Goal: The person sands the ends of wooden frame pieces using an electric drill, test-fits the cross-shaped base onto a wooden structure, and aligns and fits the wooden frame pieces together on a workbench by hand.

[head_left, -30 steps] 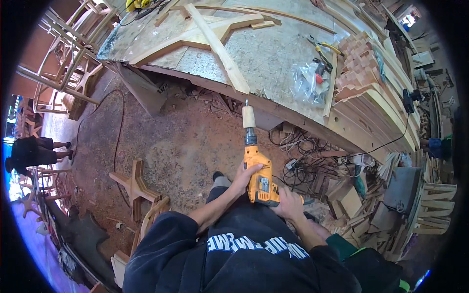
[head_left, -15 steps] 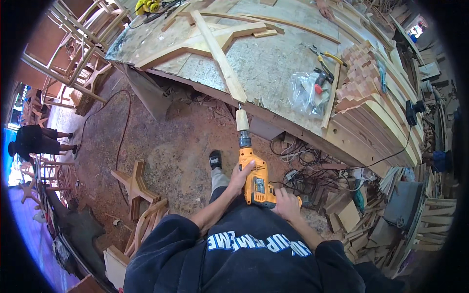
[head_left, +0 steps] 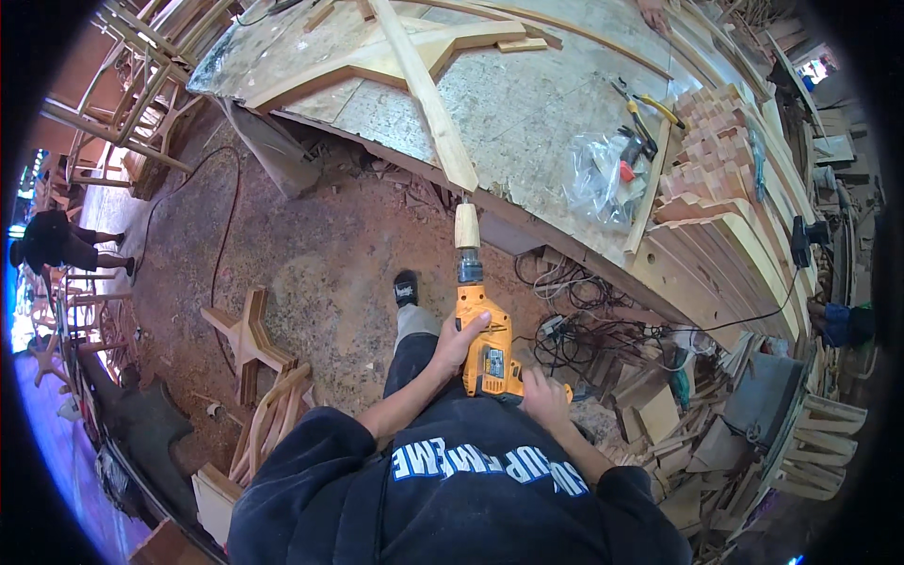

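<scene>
Both hands point(head_left: 456, 347) point(head_left: 546, 399) hold a drill point(head_left: 496, 332) bearing a label point(head_left: 494, 363).

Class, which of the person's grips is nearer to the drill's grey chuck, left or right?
Left. The left grip is on the left side of the yellow drill, behind the grey chuck; the right grip is farther back, at the drill's rear right.

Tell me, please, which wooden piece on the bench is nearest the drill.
The strip crossing the angled piece; only its tapered end sits beside the bit.
</scene>
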`<state>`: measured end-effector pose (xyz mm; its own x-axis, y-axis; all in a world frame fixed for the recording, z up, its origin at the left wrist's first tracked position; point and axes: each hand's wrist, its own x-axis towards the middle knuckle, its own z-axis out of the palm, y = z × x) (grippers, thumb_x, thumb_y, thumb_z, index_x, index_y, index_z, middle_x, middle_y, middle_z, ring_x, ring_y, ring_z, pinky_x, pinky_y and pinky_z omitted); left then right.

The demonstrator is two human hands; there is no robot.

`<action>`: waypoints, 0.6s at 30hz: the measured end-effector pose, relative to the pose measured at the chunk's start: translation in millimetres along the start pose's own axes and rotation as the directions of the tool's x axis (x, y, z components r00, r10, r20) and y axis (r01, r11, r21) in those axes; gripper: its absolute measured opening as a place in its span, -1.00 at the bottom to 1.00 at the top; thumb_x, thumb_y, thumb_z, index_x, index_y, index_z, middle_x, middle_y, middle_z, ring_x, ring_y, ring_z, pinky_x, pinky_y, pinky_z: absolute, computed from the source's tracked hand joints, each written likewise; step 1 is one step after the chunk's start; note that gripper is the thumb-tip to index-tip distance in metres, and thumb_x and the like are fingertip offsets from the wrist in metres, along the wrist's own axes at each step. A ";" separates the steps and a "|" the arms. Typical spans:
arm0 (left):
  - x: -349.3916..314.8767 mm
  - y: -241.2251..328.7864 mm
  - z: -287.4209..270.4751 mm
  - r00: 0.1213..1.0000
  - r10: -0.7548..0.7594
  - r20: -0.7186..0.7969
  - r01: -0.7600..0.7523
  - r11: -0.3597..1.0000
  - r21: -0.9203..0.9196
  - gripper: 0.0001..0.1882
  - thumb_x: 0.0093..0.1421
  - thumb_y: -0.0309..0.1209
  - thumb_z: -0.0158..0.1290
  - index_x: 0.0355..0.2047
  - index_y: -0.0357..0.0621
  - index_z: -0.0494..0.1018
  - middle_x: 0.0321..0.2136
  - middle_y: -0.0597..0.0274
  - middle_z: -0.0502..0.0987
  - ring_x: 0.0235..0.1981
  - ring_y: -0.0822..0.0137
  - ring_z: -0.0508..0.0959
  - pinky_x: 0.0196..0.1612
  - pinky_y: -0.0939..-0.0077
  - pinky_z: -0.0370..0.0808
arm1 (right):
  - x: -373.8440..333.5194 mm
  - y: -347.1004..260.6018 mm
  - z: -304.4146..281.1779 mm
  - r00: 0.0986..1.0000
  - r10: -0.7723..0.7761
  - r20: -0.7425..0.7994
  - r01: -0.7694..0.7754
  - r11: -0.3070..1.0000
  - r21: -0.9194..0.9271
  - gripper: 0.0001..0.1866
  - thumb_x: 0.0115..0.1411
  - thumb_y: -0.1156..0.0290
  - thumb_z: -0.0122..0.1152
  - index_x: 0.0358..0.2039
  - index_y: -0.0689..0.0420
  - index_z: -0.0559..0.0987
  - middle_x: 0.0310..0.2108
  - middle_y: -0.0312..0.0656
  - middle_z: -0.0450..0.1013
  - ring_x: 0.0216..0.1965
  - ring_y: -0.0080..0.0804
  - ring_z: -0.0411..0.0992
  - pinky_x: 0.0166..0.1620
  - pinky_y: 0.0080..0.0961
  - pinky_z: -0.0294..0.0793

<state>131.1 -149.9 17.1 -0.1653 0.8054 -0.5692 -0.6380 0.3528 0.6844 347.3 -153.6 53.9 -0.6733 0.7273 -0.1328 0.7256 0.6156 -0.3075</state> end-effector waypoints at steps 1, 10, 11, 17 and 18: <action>-0.9 0.5 1.2 1.000 -0.003 -0.002 0.003 1.000 0.002 -0.57 0.22 -0.22 0.12 -0.05 -0.27 0.34 -0.25 0.15 0.54 -0.27 0.32 0.58 -0.21 0.41 0.55 | -0.8 0.3 -1.1 1.000 0.001 0.002 -0.001 1.000 0.003 -0.74 -0.04 0.34 0.14 -0.32 0.11 0.41 -0.43 -0.14 0.38 -0.52 -0.14 0.51 -0.41 -0.30 0.51; -6.7 7.1 -3.3 0.998 -0.060 0.009 0.060 0.997 -0.050 -0.60 0.22 -0.27 0.15 -0.07 -0.27 0.33 -0.26 0.15 0.53 -0.29 0.34 0.58 -0.21 0.41 0.56 | -1.5 -6.3 -5.2 0.999 -0.032 0.033 0.032 0.999 0.005 -0.76 -0.02 0.36 0.13 -0.30 0.11 0.42 -0.45 -0.18 0.38 -0.53 -0.25 0.51 -0.42 -0.37 0.52; -6.5 8.4 -4.0 0.998 -0.062 0.006 0.062 0.997 -0.053 -0.60 0.22 -0.27 0.15 -0.07 -0.27 0.33 -0.26 0.15 0.53 -0.29 0.34 0.58 -0.21 0.41 0.56 | 1.1 -7.4 -4.8 0.999 -0.040 0.022 0.040 0.999 0.004 -0.76 -0.03 0.39 0.13 -0.30 0.11 0.42 -0.46 -0.19 0.38 -0.53 -0.26 0.51 -0.43 -0.38 0.52; -6.0 12.8 -11.9 0.998 -0.061 0.024 0.061 0.998 -0.008 -0.58 0.22 -0.27 0.14 -0.04 -0.27 0.33 -0.25 0.14 0.53 -0.27 0.33 0.57 -0.21 0.42 0.55 | -1.1 -17.2 11.6 1.000 -0.022 -0.017 0.022 1.000 0.002 -0.78 -0.07 0.43 0.14 -0.35 0.13 0.41 -0.48 -0.17 0.37 -0.53 -0.22 0.50 -0.45 -0.36 0.49; -6.0 13.1 -12.6 0.998 -0.059 0.020 0.059 0.998 -0.003 -0.58 0.22 -0.27 0.14 -0.04 -0.27 0.33 -0.25 0.14 0.53 -0.27 0.33 0.57 -0.21 0.42 0.55 | -1.9 -18.7 14.2 1.000 -0.011 -0.005 0.011 1.000 0.012 -0.76 -0.11 0.43 0.16 -0.37 0.14 0.39 -0.46 -0.12 0.38 -0.53 -0.15 0.50 -0.43 -0.31 0.50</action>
<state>114.2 -156.1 23.8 -0.1122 0.7929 -0.5990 -0.6488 0.3981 0.6485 333.0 -170.8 46.5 -0.6807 0.7218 -0.1250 0.7162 0.6199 -0.3206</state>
